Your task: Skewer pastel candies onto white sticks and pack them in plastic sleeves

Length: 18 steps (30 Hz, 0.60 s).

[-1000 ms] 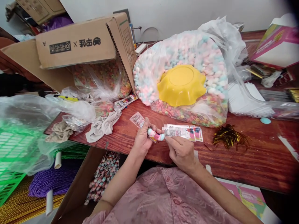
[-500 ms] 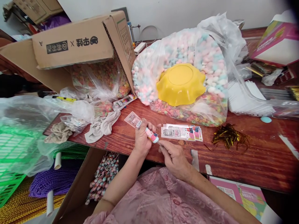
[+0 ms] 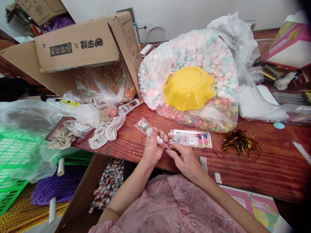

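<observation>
My left hand [image 3: 152, 149] is closed round a small clear candy packet [image 3: 145, 127] whose printed top sticks up past my fingers over the red-brown wooden table [image 3: 255, 161]. My right hand [image 3: 186, 160] pinches the packet's pink lower end [image 3: 162, 143] with thumb and fingertips. Just beyond my hands lies a small stack of printed packet sleeves [image 3: 191, 138]. Both hands sit near the table's front edge.
A big clear bag of pastel candies [image 3: 194, 45] with a yellow bowl [image 3: 189, 87] on it stands behind. A tipped cardboard box [image 3: 80, 48] holds more candy at the left. Gold twist ties [image 3: 239, 144] lie right. Below the edge, a carton with filled candy sticks [image 3: 108, 184].
My right hand drew back toward me, then came up again to pinch the packet's lower end. The left hand tilted the packet so its top stands higher.
</observation>
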{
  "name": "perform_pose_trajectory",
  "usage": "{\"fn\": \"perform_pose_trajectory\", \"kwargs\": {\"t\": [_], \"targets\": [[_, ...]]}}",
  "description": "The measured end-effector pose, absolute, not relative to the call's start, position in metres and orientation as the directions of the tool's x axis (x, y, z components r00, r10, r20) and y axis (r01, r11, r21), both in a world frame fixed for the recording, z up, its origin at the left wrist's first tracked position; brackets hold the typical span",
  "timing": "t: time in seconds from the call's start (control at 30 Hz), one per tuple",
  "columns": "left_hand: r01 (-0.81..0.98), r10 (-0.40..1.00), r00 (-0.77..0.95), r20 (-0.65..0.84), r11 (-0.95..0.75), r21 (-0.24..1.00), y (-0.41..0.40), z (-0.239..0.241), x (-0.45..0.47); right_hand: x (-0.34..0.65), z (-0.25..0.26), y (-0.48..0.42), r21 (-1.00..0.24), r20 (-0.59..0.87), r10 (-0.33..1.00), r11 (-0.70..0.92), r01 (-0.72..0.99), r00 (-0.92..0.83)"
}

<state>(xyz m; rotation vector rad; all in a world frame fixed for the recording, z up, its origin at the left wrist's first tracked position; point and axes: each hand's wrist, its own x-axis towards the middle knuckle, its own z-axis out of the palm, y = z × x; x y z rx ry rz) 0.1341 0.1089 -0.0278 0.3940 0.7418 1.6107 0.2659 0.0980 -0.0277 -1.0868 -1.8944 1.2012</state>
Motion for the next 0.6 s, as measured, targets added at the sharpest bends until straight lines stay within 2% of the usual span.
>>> {"fn": "perform_pose_trajectory", "kwargs": {"t": [0.07,0.17,0.43,0.5,0.6], "targets": [[-0.758,0.970,-0.166,-0.175,-0.012,0.653,0.108,-0.029,0.133,0.271,-0.027,0.094,-0.875,0.079,0.860,0.302,0.378,-0.504],[-0.724,0.977,-0.102,-0.185,0.055,0.688,0.104,-0.028,0.141,0.273,-0.029,0.089,-0.869,0.110,0.855,0.330,0.369,-0.506],[-0.548,0.975,-0.104,-0.195,0.107,0.830,0.093,-0.022,0.161,0.263,-0.027,0.087,-0.898,0.231,0.912,0.334,0.286,-0.340],[-0.461,0.978,-0.116,-0.173,0.101,0.881,0.091,-0.023,0.160,0.262,-0.023,0.087,-0.880,0.268,0.912,0.363,0.307,-0.312],[-0.229,0.987,-0.093,-0.133,0.109,0.967,0.088,-0.024,0.156,0.261,-0.020,0.087,-0.828,0.330,0.895,0.428,0.362,-0.301]]}}
